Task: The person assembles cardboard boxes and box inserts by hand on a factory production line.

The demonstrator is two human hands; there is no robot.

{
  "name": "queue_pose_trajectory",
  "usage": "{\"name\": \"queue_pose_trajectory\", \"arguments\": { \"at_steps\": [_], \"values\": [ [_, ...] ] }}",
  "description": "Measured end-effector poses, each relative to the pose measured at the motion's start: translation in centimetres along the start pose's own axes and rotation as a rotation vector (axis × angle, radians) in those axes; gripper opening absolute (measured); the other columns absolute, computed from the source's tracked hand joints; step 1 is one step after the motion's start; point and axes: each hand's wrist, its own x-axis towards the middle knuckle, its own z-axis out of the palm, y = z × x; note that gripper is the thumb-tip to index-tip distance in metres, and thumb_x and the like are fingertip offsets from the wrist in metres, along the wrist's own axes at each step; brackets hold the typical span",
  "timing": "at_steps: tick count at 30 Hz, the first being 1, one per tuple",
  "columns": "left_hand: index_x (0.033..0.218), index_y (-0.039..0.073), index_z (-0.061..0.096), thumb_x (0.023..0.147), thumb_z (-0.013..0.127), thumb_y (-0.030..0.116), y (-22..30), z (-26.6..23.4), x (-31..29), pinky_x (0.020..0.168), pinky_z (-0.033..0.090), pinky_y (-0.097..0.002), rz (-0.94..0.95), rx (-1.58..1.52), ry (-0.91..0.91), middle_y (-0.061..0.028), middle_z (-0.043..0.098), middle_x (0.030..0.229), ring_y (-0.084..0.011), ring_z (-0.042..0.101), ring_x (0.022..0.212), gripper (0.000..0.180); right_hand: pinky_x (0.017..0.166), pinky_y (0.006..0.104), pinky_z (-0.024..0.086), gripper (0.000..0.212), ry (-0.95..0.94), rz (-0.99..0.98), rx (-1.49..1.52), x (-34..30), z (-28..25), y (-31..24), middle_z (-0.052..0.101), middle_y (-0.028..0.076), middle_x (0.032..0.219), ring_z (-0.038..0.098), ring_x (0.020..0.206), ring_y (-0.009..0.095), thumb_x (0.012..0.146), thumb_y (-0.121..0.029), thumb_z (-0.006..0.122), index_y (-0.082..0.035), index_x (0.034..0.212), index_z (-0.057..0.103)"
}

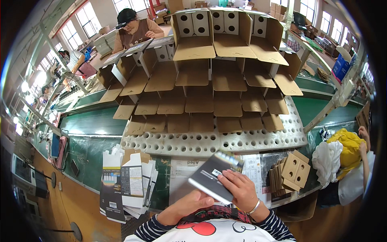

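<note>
A black printed carton (213, 171) with a white side is tilted in front of my body, above the table's near edge. My left hand (192, 205) supports its lower left end, with the thumb in sight and the other fingers partly hidden beneath. Across the carton's dark face and right edge lies my right hand (241, 189), gripping it. To the left is a stack of flat black-and-white carton blanks (131, 181). Brown cardboard inserts with round holes (296, 170) lean together on the right.
Open brown boxes (195, 76) rise in tiers on a white perforated foam board (173, 141), some holding white inserts with dark holes. A green work surface (90, 125) extends left. White and yellow bags (342, 151) lie right, near another person's hands (364, 139). A person (135, 32) works beyond the boxes.
</note>
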Motion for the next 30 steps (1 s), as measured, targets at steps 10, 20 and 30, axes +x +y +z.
{"name": "queue_pose_trajectory", "arguments": {
  "at_steps": [10,20,30],
  "values": [
    [0.130,0.000,0.042,0.081,0.060,0.004,7.5,2.4,-5.5,0.092,0.049,-0.0409,0.609,-0.138,0.765,-0.0132,0.054,0.121,-0.0261,0.056,0.110,0.053,0.102,0.0455,0.039,0.038,0.188,-0.269,0.036,4.7,-3.3,-4.1,0.054,0.016,0.126,0.052,0.118,0.032,0.082,-0.015,0.063,-0.017,0.120,0.061],
    [0.126,-0.002,0.053,0.095,0.046,0.007,29.6,-17.4,-6.5,0.089,0.046,-0.0331,1.040,1.703,1.322,-0.0174,0.059,0.124,-0.0284,0.059,0.110,0.033,0.091,0.0439,0.046,0.031,0.059,-0.050,0.070,0.5,-1.0,-2.4,0.056,0.015,0.116,0.056,0.108,0.034,0.073,-0.009,0.071,-0.010,0.103,0.065],
    [0.134,0.010,0.048,0.071,0.044,-0.017,39.4,-30.1,0.4,0.104,0.036,-0.0426,0.895,2.152,1.091,-0.0194,0.051,0.128,-0.0359,0.046,0.122,0.069,0.085,0.0443,0.047,0.021,0.114,0.148,0.039,-1.7,0.1,-2.6,0.057,0.018,0.120,0.054,0.107,0.037,0.081,-0.005,0.062,-0.002,0.102,0.060]
  ]
}}
